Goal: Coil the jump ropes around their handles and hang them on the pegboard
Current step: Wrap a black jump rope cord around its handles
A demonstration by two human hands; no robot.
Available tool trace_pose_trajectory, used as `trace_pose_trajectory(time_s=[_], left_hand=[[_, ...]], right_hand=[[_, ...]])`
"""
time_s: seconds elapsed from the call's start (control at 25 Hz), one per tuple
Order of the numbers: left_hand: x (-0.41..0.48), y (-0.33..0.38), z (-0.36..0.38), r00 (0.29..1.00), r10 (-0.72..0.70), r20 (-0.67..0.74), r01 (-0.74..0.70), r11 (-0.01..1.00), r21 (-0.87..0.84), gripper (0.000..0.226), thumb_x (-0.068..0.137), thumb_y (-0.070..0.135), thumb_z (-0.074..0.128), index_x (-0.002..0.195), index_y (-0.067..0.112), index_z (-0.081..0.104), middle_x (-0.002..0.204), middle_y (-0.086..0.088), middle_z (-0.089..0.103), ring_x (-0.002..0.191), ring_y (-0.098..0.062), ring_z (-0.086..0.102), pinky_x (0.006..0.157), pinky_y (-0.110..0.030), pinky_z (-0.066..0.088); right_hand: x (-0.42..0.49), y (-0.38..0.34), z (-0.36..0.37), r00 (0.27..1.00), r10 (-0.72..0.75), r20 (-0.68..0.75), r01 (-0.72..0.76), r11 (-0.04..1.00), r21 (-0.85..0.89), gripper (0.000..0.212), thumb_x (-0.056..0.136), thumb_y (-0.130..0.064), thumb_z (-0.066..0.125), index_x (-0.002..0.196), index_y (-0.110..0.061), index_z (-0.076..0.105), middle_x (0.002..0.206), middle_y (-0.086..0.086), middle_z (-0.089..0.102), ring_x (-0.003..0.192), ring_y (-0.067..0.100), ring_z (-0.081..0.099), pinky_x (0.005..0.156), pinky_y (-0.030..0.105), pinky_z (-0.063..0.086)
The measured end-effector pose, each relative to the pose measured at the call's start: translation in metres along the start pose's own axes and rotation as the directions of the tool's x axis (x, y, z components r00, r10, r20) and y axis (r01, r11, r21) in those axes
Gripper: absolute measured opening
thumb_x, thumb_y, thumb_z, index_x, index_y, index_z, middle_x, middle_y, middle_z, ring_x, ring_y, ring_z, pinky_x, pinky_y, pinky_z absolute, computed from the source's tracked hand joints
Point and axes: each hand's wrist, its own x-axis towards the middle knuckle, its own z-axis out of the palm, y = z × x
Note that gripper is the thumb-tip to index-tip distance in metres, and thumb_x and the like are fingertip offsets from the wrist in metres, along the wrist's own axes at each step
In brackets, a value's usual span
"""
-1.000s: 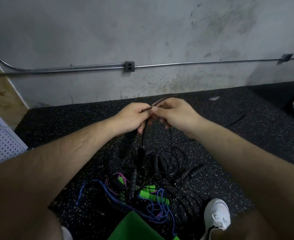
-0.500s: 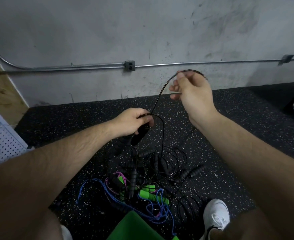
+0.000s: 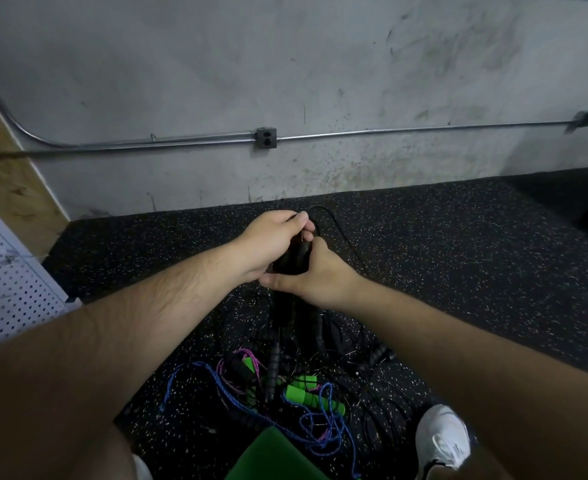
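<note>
My left hand (image 3: pixel 272 239) grips the top of a pair of black foam jump-rope handles (image 3: pixel 294 259), held upright over the floor. My right hand (image 3: pixel 315 277) closes around the same handles from below and the right. A thin black cord (image 3: pixel 337 225) loops out above my left thumb and trails down to the right. On the floor below lies a tangled pile of ropes: more black handles and cords (image 3: pixel 323 341), a blue braided rope (image 3: pixel 237 407), a pink rope (image 3: pixel 232 363) and bright green handles (image 3: pixel 304 394). The white pegboard (image 3: pixel 7 289) stands at the left edge.
A grey concrete wall with a metal conduit (image 3: pixel 407 131) and an outlet box (image 3: pixel 266 137) runs behind the speckled black rubber floor (image 3: pixel 459 254). A white shoe (image 3: pixel 441 441) is at the lower right. A green cloth (image 3: pixel 278 455) sits at the bottom edge.
My right hand came down from above, where it held the cord raised, and now closes on the handles beside my left hand. The handles have tilted upright.
</note>
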Motion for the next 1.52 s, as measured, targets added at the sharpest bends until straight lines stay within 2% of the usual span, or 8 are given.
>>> trace_pose_trajectory(time_s=[0.36,0.52,0.64,0.76,0.96,1.12,1.32,1.52], left_hand=[[0.001,-0.004,-0.014,0.938,-0.329,-0.111,0.229,0.826,-0.515,0.029,0.106,0.022,0.051,0.083,0.009,0.063,0.078,-0.004,0.061,0.068,-0.014,0.061,0.065,-0.028,0.052],[-0.002,-0.017,-0.026,0.928,-0.372,-0.021,0.288,0.751,-0.594,0.033,0.107,0.031,0.048,0.096,0.003,0.061,0.095,-0.010,0.068,0.086,-0.020,0.068,0.085,-0.035,0.055],[-0.014,-0.021,-0.043,0.948,-0.310,-0.071,0.318,0.920,0.229,0.065,0.106,0.058,0.024,0.099,0.007,0.062,0.094,-0.011,0.070,0.084,-0.024,0.070,0.079,-0.040,0.058],[-0.025,-0.024,-0.056,0.952,0.297,-0.067,-0.041,0.342,0.939,0.056,0.104,0.056,0.027,0.114,0.012,0.061,0.109,-0.006,0.059,0.092,-0.022,0.062,0.076,-0.037,0.051],[-0.035,-0.034,-0.048,0.854,0.274,0.443,-0.500,0.193,0.844,0.095,0.083,0.034,0.064,0.159,0.013,0.012,0.155,-0.003,0.024,0.144,-0.019,0.023,0.122,-0.038,0.020],[-0.026,-0.035,-0.045,0.838,0.343,0.424,-0.462,0.033,0.886,0.084,0.081,0.037,0.072,0.149,0.012,0.029,0.133,-0.003,0.044,0.121,-0.021,0.050,0.110,-0.036,0.036],[-0.023,-0.031,-0.060,0.899,0.344,0.270,-0.358,0.223,0.907,0.062,0.084,0.036,0.072,0.134,0.014,0.043,0.109,0.003,0.041,0.089,-0.020,0.055,0.079,-0.030,0.041],[-0.025,-0.035,-0.064,0.854,0.430,0.293,-0.391,0.157,0.907,0.073,0.079,0.046,0.064,0.142,0.015,0.042,0.125,-0.001,0.046,0.117,-0.022,0.046,0.106,-0.042,0.041]], right_hand=[[0.001,0.000,0.029,0.954,-0.050,-0.296,-0.094,0.887,-0.453,0.098,0.062,-0.059,0.087,0.132,-0.018,0.031,0.129,0.004,0.046,0.114,0.025,0.054,0.086,0.044,0.053],[0.011,-0.005,0.020,0.989,-0.068,-0.134,-0.004,0.880,-0.475,0.067,0.069,-0.035,0.083,0.113,-0.017,0.036,0.105,0.002,0.057,0.090,0.026,0.064,0.068,0.037,0.053],[0.018,-0.003,0.002,0.996,-0.064,-0.056,0.022,0.828,-0.561,0.061,0.067,-0.036,0.081,0.108,-0.019,0.039,0.090,-0.002,0.059,0.078,0.021,0.063,0.065,0.038,0.056],[0.021,0.001,-0.013,0.998,-0.043,0.044,0.061,0.766,-0.640,0.059,0.067,-0.039,0.079,0.109,-0.020,0.042,0.088,-0.004,0.058,0.076,0.018,0.061,0.060,0.033,0.050],[0.021,-0.001,-0.016,0.973,-0.187,0.133,0.228,0.718,-0.657,0.058,0.066,-0.039,0.080,0.106,-0.020,0.043,0.085,-0.009,0.057,0.076,0.018,0.060,0.058,0.030,0.044],[0.018,-0.005,-0.014,0.964,-0.229,0.137,0.262,0.722,-0.641,0.064,0.067,-0.049,0.080,0.114,-0.020,0.048,0.096,-0.008,0.060,0.085,0.018,0.061,0.068,0.031,0.049],[0.014,0.010,-0.020,0.950,-0.312,-0.006,0.196,0.611,-0.767,0.082,0.078,-0.043,0.073,0.146,-0.023,0.031,0.130,0.002,0.046,0.115,0.028,0.052,0.089,0.047,0.052],[0.012,0.016,-0.010,0.928,-0.366,-0.072,0.233,0.719,-0.655,0.059,0.086,-0.021,0.065,0.138,-0.014,0.038,0.128,0.008,0.043,0.111,0.032,0.049,0.092,0.048,0.050]])
